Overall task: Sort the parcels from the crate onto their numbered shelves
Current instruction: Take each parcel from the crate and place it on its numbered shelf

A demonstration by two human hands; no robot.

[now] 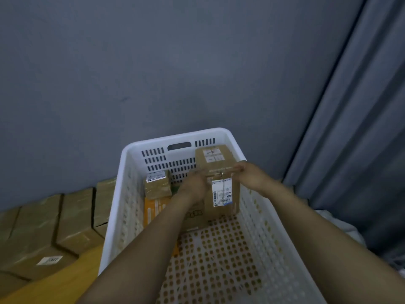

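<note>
White perforated crate (pixel 131 194); brown parcels (pixel 215 157), white labels; orange box (pixel 153 212); grey wall (pixel 153 62), grey curtain (pixel 361 128).

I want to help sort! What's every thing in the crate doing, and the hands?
Crate: holds parcels.
Labelled parcel: upright, held by both hands.
Big box: standing far right.
Small box: sitting far left.
Orange parcel: lying flat, left wall.
Left hand: grips labelled parcel.
Right hand: grips labelled parcel.

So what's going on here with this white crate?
A person is holding a labelled cardboard parcel inside the white crate. The left hand and the right hand grip its upper edges. The parcel stands upright near the far end. A bigger box, a small box and an orange packet are in the crate too.
</note>
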